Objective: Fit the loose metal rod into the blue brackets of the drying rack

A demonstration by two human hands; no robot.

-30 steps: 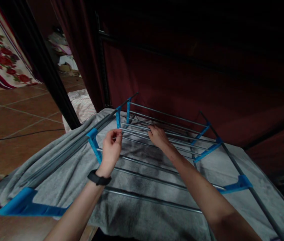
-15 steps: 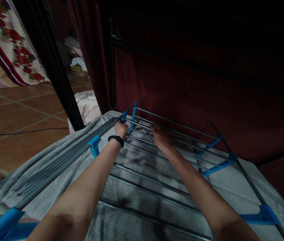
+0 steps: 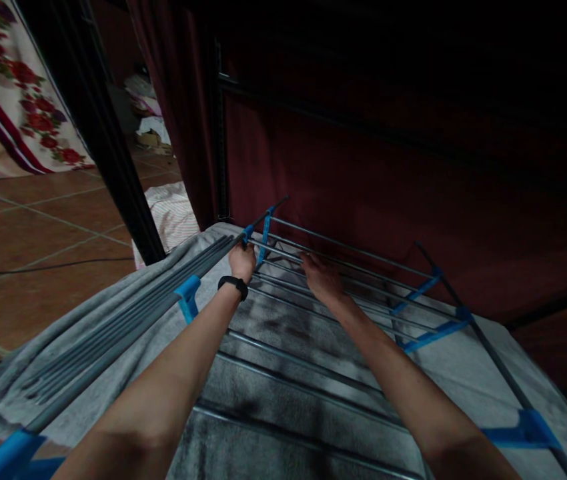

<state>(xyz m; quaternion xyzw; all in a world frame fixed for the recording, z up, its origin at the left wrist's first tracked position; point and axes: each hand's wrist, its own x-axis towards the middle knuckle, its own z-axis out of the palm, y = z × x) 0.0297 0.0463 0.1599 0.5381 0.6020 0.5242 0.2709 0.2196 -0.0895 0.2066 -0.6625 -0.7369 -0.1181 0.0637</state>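
Note:
A rack of grey metal tubes with blue plastic brackets, like a clothes drying rack (image 3: 308, 373), lies across a grey blanket (image 3: 263, 420). My left hand (image 3: 242, 261), with a black band on its wrist, is closed at the far left corner, where a crossbar meets a blue bracket (image 3: 247, 232). To its right, my right hand (image 3: 322, 277) has its fingers bent over the same crossbar (image 3: 276, 250). Its fingertips are partly hidden. A bundle of loose grey tubes (image 3: 128, 320) rests along the left side of the rack.
A dark red curtain (image 3: 313, 167) hangs behind the blanket. At the left stands a black post (image 3: 108, 133), with the tiled floor (image 3: 38, 233) beyond it and a dark cable (image 3: 48, 268) on the tiles. A flowered cloth (image 3: 28, 100) hangs at the upper left.
Both hands keep nearly the same places on the rack. My left hand sits very slightly lower, and the view has shifted a little.

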